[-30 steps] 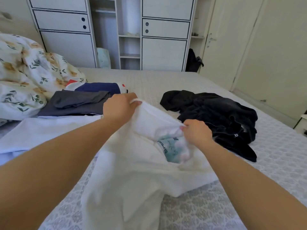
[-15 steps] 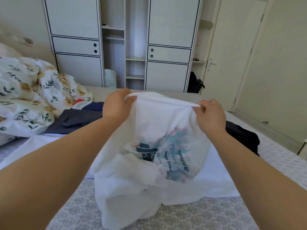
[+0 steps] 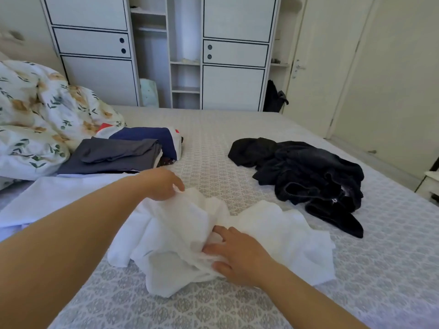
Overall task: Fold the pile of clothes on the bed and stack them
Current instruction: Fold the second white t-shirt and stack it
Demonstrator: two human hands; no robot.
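My left hand point(image 3: 164, 184) is pinching the white shirt point(image 3: 190, 233) at its eleven o'clock edge. My right hand point(image 3: 237, 255) is lying flat on it, grip released. The shirt is lying crumpled on the bed point(image 3: 237, 150), black clothes point(image 3: 308, 174) at two o'clock.

On the bed point(image 3: 237, 143) we count one white shirt point(image 3: 273, 233) crumpled in front, one black heap point(image 3: 308, 172) at its right, two folded stacks, grey point(image 3: 111, 157) and navy point(image 3: 152, 138), at its left, one floral duvet point(image 3: 42, 119) and two hands.
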